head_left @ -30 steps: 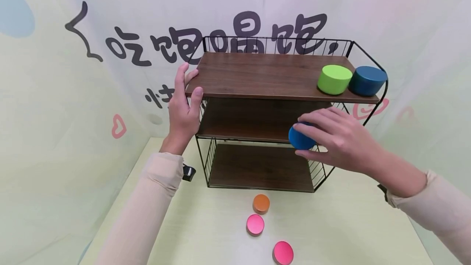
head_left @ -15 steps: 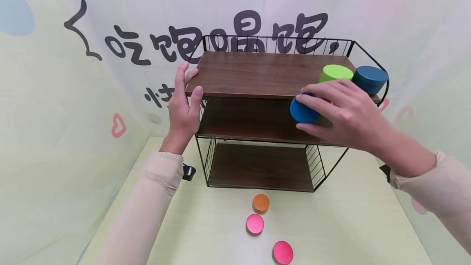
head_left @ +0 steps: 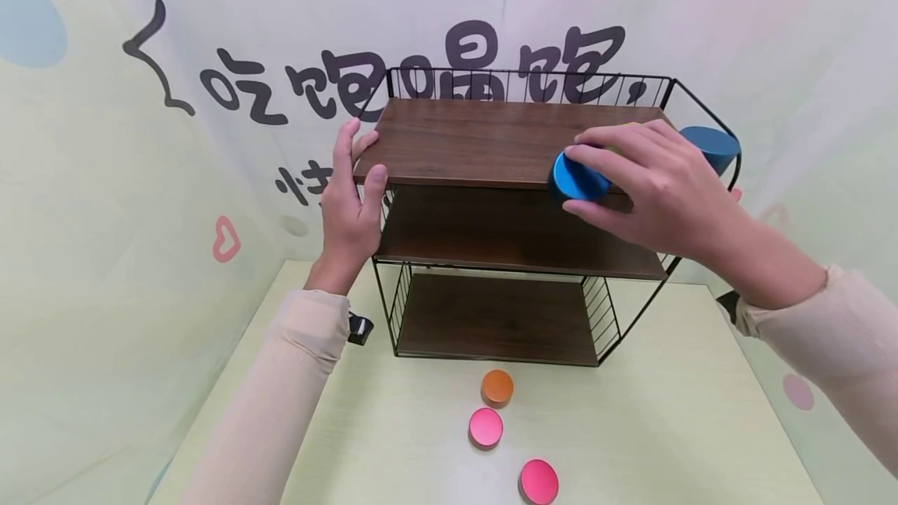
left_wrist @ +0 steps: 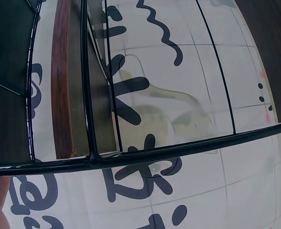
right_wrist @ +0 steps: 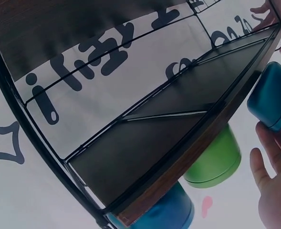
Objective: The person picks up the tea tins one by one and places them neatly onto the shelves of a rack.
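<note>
A three-tier rack of black wire and dark wood stands on the table, its top shelf (head_left: 477, 139) bare on the left. My left hand (head_left: 358, 178) grips that shelf's left front corner, thumb on the front edge. My right hand (head_left: 605, 181) holds a bright blue cylinder (head_left: 577, 178) tilted at the top shelf's front edge, right of centre. A dark blue cylinder (head_left: 712, 148) stands at the shelf's right end. In the head view my right hand hides the green cylinder (right_wrist: 215, 160), which the right wrist view shows beside the held blue one (right_wrist: 273, 95).
On the pale green table (head_left: 645, 427) in front of the rack lie an orange disc (head_left: 497, 386) and two pink discs (head_left: 486, 427) (head_left: 539, 480). The middle and bottom shelves hold nothing. A printed backdrop stands close behind the rack.
My right hand has lifted the bright blue cylinder from the middle shelf's height to the top shelf's front edge and now covers the green cylinder. The left hand has stayed put.
</note>
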A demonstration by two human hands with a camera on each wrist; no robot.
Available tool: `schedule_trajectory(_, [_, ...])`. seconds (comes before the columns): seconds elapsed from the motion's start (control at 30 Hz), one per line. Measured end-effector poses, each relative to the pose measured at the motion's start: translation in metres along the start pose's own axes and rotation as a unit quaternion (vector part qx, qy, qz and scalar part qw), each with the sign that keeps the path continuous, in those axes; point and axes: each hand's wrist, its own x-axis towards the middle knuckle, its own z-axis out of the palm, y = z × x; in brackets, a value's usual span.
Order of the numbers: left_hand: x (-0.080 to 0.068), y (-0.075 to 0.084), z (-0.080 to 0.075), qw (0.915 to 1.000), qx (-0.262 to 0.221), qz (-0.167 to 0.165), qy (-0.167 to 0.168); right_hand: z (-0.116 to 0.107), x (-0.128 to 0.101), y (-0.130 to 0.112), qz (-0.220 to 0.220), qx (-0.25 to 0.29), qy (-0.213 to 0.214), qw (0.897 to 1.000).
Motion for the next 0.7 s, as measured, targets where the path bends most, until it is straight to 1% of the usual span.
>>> schedule_trajectory(0.1, [0.0, 0.0, 0.0, 1.0, 0.0, 0.001, 0.0, 0.001, 0.0, 0.004, 0.012, 0.0, -0.003, 1.0])
schedule_trajectory(0.33, [0.0, 0.0, -0.001, 1.0, 0.002, 0.001, 0.0, -0.004, 0.006, 0.012, 0.038, -0.025, -0.061, 0.997])
schedule_trajectory(0.53, [0.0, 0.001, -0.001, 1.0, 0.004, 0.001, 0.0, -0.003, 0.01, 0.017, 0.077, -0.02, -0.081, 0.994])
schedule_trajectory(0.7, [0.0, 0.001, -0.001, 1.0, 0.004, 0.0, 0.0, 0.0, 0.012, 0.019, 0.094, -0.017, -0.083, 0.992])
